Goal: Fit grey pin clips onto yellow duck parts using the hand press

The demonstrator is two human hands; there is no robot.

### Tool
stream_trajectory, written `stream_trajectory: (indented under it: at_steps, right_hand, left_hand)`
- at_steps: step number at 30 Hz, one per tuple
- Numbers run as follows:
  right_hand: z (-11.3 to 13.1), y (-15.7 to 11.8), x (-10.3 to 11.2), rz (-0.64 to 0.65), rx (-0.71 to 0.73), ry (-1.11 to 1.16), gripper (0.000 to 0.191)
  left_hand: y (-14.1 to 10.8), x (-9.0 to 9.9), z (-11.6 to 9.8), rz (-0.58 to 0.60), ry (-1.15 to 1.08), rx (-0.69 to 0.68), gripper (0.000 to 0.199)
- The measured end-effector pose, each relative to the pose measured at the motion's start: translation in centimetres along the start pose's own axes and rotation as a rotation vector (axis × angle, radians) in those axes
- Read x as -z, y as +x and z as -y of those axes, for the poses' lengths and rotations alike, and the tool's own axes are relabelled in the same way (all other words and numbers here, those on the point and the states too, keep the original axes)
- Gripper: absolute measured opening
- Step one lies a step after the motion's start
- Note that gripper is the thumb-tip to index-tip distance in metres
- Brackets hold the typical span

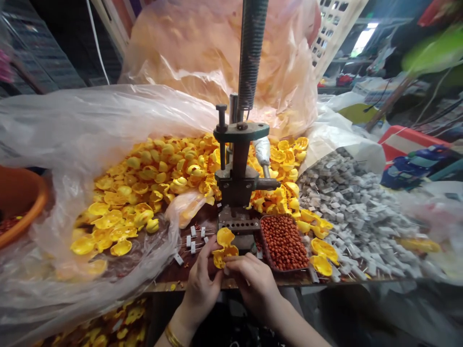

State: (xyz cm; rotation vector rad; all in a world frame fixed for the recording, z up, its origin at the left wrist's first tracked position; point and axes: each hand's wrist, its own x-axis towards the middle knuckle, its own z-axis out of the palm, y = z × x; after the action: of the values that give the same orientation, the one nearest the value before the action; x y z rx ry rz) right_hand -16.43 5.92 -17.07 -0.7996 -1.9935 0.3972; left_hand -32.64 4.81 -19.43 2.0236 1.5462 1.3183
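A yellow plastic shell (224, 237) with rounded, hollow lobes is held just in front of the press. My left hand (203, 278) grips its left side between thumb and fingers. My right hand (255, 279) is closed at the shell's lower right edge, fingertips pinched together. A small pale bit shows by those fingertips, too hidden to name. Beyond the hands stands a hand press (237, 185) with a dark metal block (238, 225) at its foot. Several small grey-white blocks with metal pins (193, 246) lie left of the shell.
A tray of small red-brown beads (284, 243) stands right of the press. Yellow shells (144, 178) are heaped behind and left on plastic sheeting (90, 111). Grey pinned blocks (347, 207) form a pile at right. An orange tub (34, 205) is at far left.
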Motion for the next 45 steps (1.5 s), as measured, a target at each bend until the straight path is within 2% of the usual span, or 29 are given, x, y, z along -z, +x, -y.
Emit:
stream_trajectory:
  at_steps: [3, 7, 13, 18, 22, 25, 27, 30, 33, 35, 37, 40, 43, 45]
  right_hand:
    - [0.0, -0.3, -0.2, -0.057, 0.04, -0.086, 0.02]
    - [0.0, -0.7, -0.5, -0.13, 0.007, -0.112, 0.023]
    - [-0.1, -0.2, -0.4, -0.097, 0.052, -0.106, 0.022]
    - [0.3, -0.2, -0.6, -0.122, -0.033, 0.025, 0.017]
    - [0.6, -0.3, -0.4, -0.104, 0.016, -0.147, 0.032]
    - [-1.1, 0.0, 1.9, -0.091, -0.063, -0.323, 0.036]
    - [-3.2, 0.5, 4.2, -0.051, -0.19, -0.485, 0.031]
    - [-6.5, 1.3, 7.1, 0.144, -0.39, -0.7, 0.025]
    - [-8.2, 2.0, 7.8, 0.357, -0.45, -0.754, 0.025]
    - [-8.4, 2.3, 7.7, 0.427, -0.444, -0.744, 0.025]
    - [-8.3, 2.7, 7.7, 0.445, -0.439, -0.735, 0.023]
    - [-7.4, 3.3, 7.9, 0.326, -0.491, -0.637, 0.014]
    - [-5.3, 3.8, 7.1, 0.13, -0.555, -0.196, 0.007]
    - [-3.5, 3.8, 5.5, 0.046, -0.557, 0.17, 0.008]
  left_hand:
    - [0.2, 0.3, -0.2, -0.02, 0.065, -0.066, 0.07]
    - [0.5, 0.5, -0.5, -0.022, 0.116, -0.109, 0.07]
    - [0.6, 0.4, -0.4, -0.019, 0.095, -0.138, 0.069]
    - [0.4, 0.3, -0.1, -0.009, 0.038, -0.111, 0.074]
    - [1.0, 0.6, -0.4, 0.013, -0.037, -0.134, 0.068]
    - [1.6, 1.2, -0.6, 0.045, -0.075, -0.133, 0.054]
    - [1.9, 1.4, -0.5, 0.025, -0.079, -0.081, 0.045]
    - [2.1, 1.4, -0.3, -0.02, -0.105, 0.007, 0.04]
    - [2.3, 1.2, -0.4, -0.065, -0.12, 0.029, 0.031]
    - [2.5, 1.1, -0.4, -0.081, -0.13, 0.05, 0.03]
    - [2.7, 1.2, -0.5, -0.075, -0.181, 0.107, 0.034]
    - [3.1, 1.3, -0.8, -0.084, -0.402, 0.285, 0.029]
    - [3.5, 1.1, -1.5, -0.157, -0.769, 0.63, 0.031]
    - [3.8, 0.8, -2.1, -0.192, -1.005, 0.857, 0.037]
